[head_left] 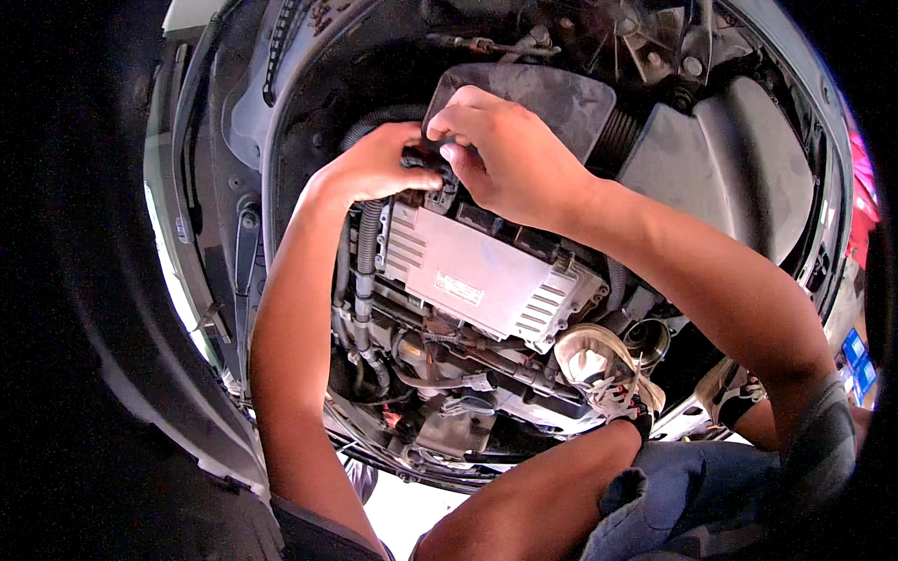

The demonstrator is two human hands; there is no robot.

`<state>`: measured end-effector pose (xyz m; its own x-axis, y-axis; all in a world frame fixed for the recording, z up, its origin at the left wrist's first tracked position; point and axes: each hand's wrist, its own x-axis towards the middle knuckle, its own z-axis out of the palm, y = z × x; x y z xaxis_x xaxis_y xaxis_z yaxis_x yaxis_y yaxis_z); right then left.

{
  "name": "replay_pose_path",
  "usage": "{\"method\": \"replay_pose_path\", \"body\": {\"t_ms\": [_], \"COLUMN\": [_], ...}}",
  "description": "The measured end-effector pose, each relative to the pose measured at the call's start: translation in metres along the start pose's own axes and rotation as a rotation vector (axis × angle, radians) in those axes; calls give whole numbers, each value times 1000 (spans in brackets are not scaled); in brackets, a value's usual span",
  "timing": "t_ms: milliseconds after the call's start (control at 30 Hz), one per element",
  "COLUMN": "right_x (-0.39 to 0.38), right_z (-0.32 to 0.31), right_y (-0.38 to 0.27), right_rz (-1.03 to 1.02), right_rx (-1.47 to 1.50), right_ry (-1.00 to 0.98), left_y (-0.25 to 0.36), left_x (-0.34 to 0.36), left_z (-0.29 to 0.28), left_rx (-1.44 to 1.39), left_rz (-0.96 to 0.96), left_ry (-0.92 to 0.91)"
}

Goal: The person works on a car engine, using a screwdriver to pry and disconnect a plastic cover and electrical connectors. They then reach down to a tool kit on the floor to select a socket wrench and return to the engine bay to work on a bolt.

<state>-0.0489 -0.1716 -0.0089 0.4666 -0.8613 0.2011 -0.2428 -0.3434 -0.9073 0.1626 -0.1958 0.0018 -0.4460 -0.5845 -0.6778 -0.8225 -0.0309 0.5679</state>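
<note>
Hands in a car's engine bay [269, 201], seen from above: the left hand [367, 166] pinches a black plug [447, 190] between thumb and fingers, at the upper left corner of a silver metal box [482, 266]; the right hand [505, 154], just beside it, has its fingers curled, and whether they grip anything cannot be told; a ribbed hose [368, 243] runs along the box's left side, and a shoe [594, 365] stands near its lower right corner

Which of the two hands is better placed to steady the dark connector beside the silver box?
Probably the left hand: its thumb lies at the dark connector, beside the silver box. The right hand arches in from the other side, curled fingers higher up.
</note>
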Motion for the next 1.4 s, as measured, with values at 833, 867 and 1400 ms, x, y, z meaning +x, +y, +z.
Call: {"method": "replay_pose_path", "body": {"t_ms": [833,867,1400], "right_x": [112,104,-23], "right_z": [70,65,-58], "right_y": [-1,-4,-45], "right_rz": [-264,-297,-329], "right_rx": [-772,-741,-140], "right_ry": [-1309,-1273,-1210], "left_y": [52,52,38], "left_x": [-1,1,1], "left_z": [149,149,142], "left_rx": [-211,-220,-190], "left_rz": [-502,-491,-671], "left_ry": [1288,1301,1205]}}
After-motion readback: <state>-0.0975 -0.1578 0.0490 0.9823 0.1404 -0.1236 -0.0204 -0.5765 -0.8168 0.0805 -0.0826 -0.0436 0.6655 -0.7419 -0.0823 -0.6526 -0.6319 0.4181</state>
